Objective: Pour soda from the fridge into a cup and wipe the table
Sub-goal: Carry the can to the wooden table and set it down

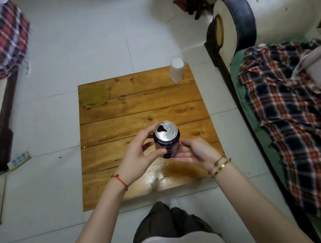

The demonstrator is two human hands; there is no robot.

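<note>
A blue soda can (166,135) with a silver top is held upright above the low wooden table (112,112). Its mouth is open, with a dark hole in the lid. My left hand (140,156) grips the can's left side with thumb and fingers. My right hand (196,152) cups the can from the right and below, palm up. A white plastic cup (177,70) stands upside down at the table's far right corner, well beyond both hands. A wet shiny patch (160,177) lies on the table near its front edge.
A sofa with a plaid blanket (300,109) runs along the right of the table. Another plaid-covered seat (4,41) stands at the far left. A power strip (19,160) lies on the tiled floor at the left. My legs (168,218) are just before the table's front edge.
</note>
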